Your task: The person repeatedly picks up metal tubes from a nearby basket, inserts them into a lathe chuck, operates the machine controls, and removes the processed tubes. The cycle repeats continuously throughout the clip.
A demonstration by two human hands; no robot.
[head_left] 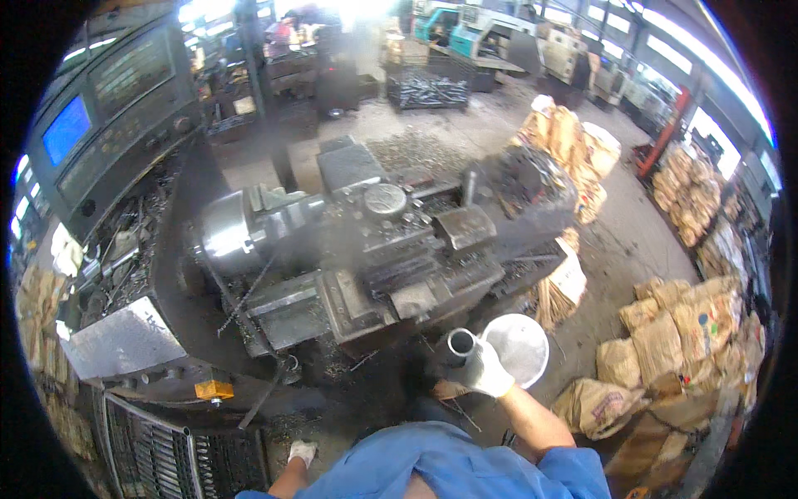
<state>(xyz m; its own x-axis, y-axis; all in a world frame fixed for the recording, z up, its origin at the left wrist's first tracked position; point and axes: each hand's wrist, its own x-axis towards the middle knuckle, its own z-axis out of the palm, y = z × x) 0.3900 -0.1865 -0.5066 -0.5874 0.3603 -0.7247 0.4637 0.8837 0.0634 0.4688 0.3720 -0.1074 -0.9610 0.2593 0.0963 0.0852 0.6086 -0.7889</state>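
Lathe carriage [374, 283] blocks ahead; floor [615, 249] rightward seems open before stacked sacks [690, 324]

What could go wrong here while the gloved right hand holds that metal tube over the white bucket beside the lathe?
The metal tube sits only partly in the gloved right hand; it might slip and miss the white bucket. The lathe carries loose chips and hard edges close to that hand, so a cut or snagged glove seems possible. The left hand hangs low, giving no support.

Lathe [366, 249] ahead, sacks [682, 333] right
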